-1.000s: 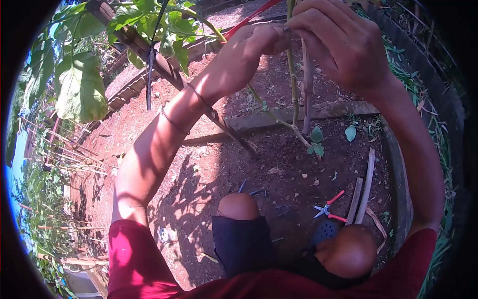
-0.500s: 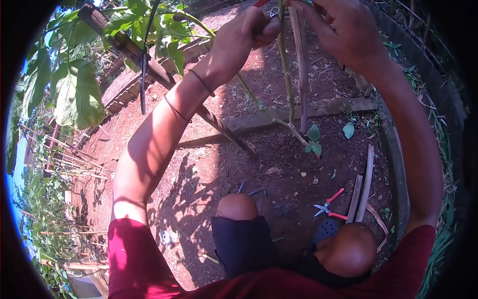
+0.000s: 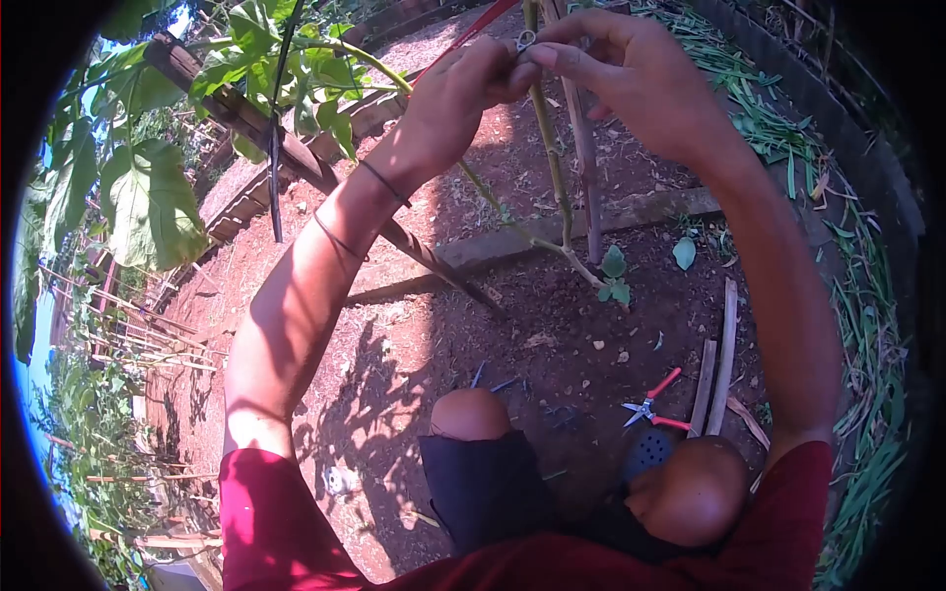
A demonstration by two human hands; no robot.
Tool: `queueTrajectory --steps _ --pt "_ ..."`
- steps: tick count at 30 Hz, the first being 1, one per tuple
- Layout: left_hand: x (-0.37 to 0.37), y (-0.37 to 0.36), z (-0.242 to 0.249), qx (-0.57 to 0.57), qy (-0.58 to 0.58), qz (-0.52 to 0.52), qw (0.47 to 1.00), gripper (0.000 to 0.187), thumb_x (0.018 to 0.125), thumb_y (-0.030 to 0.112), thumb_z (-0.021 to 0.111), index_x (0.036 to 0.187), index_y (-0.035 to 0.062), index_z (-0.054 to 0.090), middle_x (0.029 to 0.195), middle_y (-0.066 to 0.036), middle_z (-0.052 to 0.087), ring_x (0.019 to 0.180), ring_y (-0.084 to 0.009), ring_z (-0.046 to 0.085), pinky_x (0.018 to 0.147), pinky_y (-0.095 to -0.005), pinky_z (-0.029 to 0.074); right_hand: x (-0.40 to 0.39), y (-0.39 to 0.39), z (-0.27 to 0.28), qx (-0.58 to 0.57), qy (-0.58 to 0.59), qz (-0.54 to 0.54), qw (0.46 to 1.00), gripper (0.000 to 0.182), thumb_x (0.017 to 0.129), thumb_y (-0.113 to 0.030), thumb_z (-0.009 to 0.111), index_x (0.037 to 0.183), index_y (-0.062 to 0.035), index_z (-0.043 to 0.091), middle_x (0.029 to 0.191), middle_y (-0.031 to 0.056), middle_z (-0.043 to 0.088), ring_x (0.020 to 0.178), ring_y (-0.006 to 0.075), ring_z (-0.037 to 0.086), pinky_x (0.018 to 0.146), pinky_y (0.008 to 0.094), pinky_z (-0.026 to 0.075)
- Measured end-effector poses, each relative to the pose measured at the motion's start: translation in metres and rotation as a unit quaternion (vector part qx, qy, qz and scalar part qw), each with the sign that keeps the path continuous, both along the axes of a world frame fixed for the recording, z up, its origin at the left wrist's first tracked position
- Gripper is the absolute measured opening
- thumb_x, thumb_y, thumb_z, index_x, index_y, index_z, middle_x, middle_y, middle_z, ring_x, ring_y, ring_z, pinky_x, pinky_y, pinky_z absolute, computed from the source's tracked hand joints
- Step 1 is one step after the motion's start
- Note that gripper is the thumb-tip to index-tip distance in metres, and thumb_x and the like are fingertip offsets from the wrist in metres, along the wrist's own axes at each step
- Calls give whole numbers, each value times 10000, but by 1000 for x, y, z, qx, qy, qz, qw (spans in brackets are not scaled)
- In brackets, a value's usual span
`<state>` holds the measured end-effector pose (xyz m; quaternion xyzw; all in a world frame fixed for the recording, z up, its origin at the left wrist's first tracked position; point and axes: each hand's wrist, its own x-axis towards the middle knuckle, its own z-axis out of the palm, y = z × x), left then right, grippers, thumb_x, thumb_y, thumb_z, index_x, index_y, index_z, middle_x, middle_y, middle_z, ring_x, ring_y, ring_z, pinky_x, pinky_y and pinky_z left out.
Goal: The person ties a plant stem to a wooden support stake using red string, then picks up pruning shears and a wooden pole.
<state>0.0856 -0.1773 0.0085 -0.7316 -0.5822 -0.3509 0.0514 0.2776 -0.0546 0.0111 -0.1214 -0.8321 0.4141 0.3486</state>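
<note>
My left hand [image 3: 473, 84] is closed in front of a green plant stem [image 3: 548, 148], with a small metal ring [image 3: 526, 40] showing at its fingertips. A red strip [image 3: 483, 28] passes behind that hand; I cannot tell whether it joins the ring. Thumb and forefinger of my right hand [image 3: 631, 84] pinch right at the ring, the other fingers loosely curled. The stem rises from the soil beside a wooden stake [image 3: 581, 148], both close behind my hands. On the ground below lie pruning shears [image 3: 650, 406] with red handles, blades apart.
A slanted wooden pole [image 3: 325, 172] crosses beside my left forearm, near large leaves [image 3: 153, 202]. Two wood strips [image 3: 724, 345] lie right of the shears. A low border [image 3: 473, 256] crosses the soil behind the stem base. My knees [image 3: 471, 414] are at the bottom.
Both hands have come slightly lower, and my right hand has moved left to meet the left at the metal ring. More of the red strip shows.
</note>
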Motion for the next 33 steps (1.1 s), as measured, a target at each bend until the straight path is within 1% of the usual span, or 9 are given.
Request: queueTrajectory --steps 6,8,10,12,14,16,18,26,33 --pt "6 0 7 -55 -83 -85 991 397 1111 316 355 1084 2 598 908 -43 584 832 -133 563 858 -313 490 -3 -8 -12 46 36 -59 997 322 1024 -353 679 1103 -42 704 881 -16 690 773 37 619 620 257 505" --pt "2 4 16 -83 -26 -101 991 334 1115 253 421 1242 -13 577 1027 -90 627 905 -165 657 827 -344 562 -6 -8 -12 40 67 -46 996 272 1028 -305 669 1083 -41 710 831 17 712 752 84 658 695 303 537" --pt "8 5 13 -126 -135 -57 981 431 1121 352 334 1058 16 597 865 -1 512 763 -104 453 761 -291 429 -8 -7 -13 29 94 -31 995 225 1031 -257 659 1063 -41 715 781 51 733 730 130 697 769 348 569" --pt "9 3 17 -138 -153 -25 978 455 1120 374 344 1113 9 616 902 -31 582 819 -119 544 829 -298 471 -9 -5 -14 14 116 -1 993 218 1030 -244 660 1084 -50 743 848 35 748 750 109 695 723 307 581" --pt "5 1 19 -157 -183 -62 969 482 1129 353 368 1379 -22 539 1181 -120 656 1068 -214 686 986 -373 562 -11 -5 -19 17 133 8 991 176 1041 -225 644 1062 -57 692 843 2 710 741 77 649 677 275 531" --pt "-14 9 33 -194 -24 -47 980 492 1124 352 384 1413 -21 522 1250 -124 651 1152 -242 674 1060 -406 533 -18 -3 -27 22 151 19 988 144 1053 -207 629 1040 -64 640 838 -30 673 731 44 603 631 244 482" --pt "-21 17 34 -284 -231 -109 924 473 1118 340 415 1393 -27 531 1226 -122 646 1199 -240 641 1082 -424 503 -26 -3 -32 117 234 -47 964 74 1042 -148 636 1022 -82 610 845 -40 654 773 49 621 652 248 499" --pt "-36 12 69 -393 -324 -213 834 293 1093 266 541 1205 7 619 1080 -42 619 926 -121 534 897 -317 455 -36 -11 -33 100 321 -46 941 59 1028 -135 653 1037 -98 608 923 -33 637 886 61 655 656 232 525" --pt "-42 11 48 -297 -351 -191 867 275 1120 277 471 1182 51 616 854 58 427 772 -67 404 718 -231 356 -29 37 -26 -81 215 -7 973 232 1036 -265 654 1210 -112 641 997 -22 648 824 57 625 603 230 562"
